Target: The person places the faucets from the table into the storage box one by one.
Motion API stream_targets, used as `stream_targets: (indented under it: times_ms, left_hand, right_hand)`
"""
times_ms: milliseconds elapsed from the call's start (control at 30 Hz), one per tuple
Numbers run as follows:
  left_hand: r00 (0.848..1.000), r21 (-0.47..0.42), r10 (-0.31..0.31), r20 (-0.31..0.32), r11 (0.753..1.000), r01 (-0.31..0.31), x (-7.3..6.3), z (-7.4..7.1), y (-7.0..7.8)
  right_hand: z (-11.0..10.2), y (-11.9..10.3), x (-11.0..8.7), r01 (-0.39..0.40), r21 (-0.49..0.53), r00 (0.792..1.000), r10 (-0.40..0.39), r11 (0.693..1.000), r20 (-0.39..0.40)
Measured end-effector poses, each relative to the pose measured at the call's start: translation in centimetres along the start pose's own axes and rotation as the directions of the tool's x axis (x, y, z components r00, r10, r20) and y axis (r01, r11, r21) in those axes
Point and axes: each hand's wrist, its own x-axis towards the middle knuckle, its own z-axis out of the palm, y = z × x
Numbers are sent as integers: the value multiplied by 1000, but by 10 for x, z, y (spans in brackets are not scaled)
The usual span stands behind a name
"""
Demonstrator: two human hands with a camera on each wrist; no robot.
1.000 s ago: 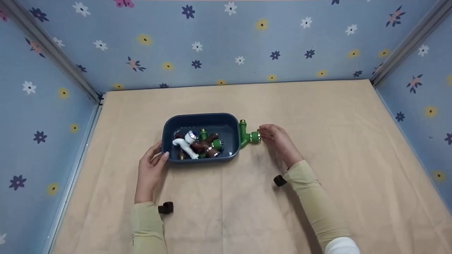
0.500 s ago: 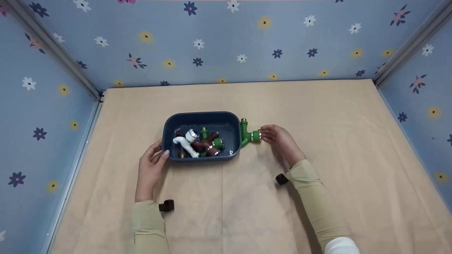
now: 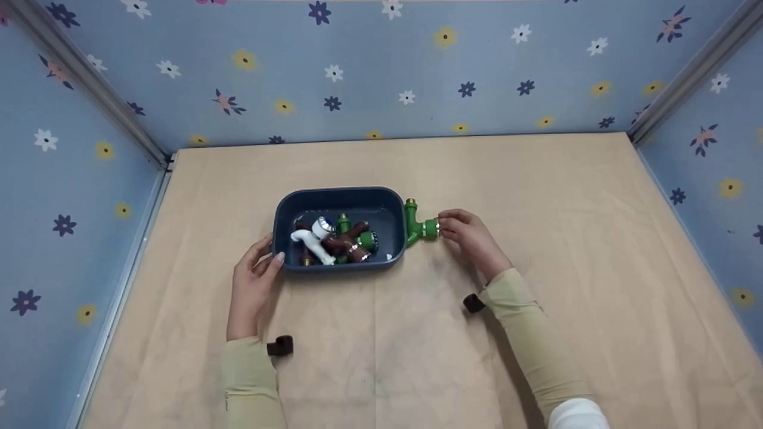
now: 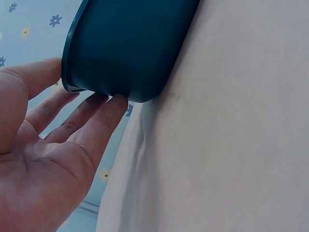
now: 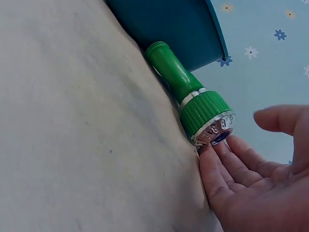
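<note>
A dark blue basin (image 3: 340, 268) sits mid-table in the head view, with a white tap (image 3: 313, 245), brown taps (image 3: 353, 247) and green tap parts (image 3: 368, 241) piled inside. My left hand (image 3: 253, 286) rests at its left end, thumb at the rim and fairly straight fingers along the outer wall. Outside the basin's right wall lies a green tap (image 3: 412, 226). In the right wrist view, its ribbed green collar and silver, number-marked end (image 5: 215, 128) face my right hand (image 5: 256, 179). The fingertips touch that end from below while the thumb stands apart.
The table has a beige cloth (image 3: 381, 345) with light creases. Blue flowered panels (image 3: 381, 71) enclose the back and both sides. Small dark devices (image 3: 474, 303) stick out from each sleeve.
Both hands, the basin and the taps keep nearly the same places. My right hand's fingers spread slightly at the green tap's end. The head view shifts a little.
</note>
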Motion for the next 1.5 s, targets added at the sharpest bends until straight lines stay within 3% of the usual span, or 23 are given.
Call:
stream_targets:
  times_ms: [300, 567, 833, 1033, 1300, 1500]
  left_hand:
    - [1000, -15, -6, -3, 1000, 6, 0, -2, -3]
    - [1000, -26, 23, -15, 999, -23, 7, -5, -24]
    - [999, -12, 47, -21, 999, -47, 7, -6, -29]
    - [999, -19, 25, -28, 1000, -25, 7, -6, -26]
    - [1000, -24, -2, -1, 1000, 2, 2, -3, -5]
    - [1000, -23, 13, -6, 1000, -13, 4, -4, -13]
  right_hand:
    - [2, 4, -1, 50, -99, 998, -47, 994, 28]
    - [5, 3, -3, 40, -156, 999, -39, 987, 5]
    - [9, 3, -5, 73, -138, 997, -75, 988, -7]
    - [10, 2, -7, 71, -95, 997, -71, 993, -4]
    - [6, 0, -9, 3, -37, 1000, -3, 999, 5]
    - [5, -2, -8, -38, 17, 999, 38, 999, -11]
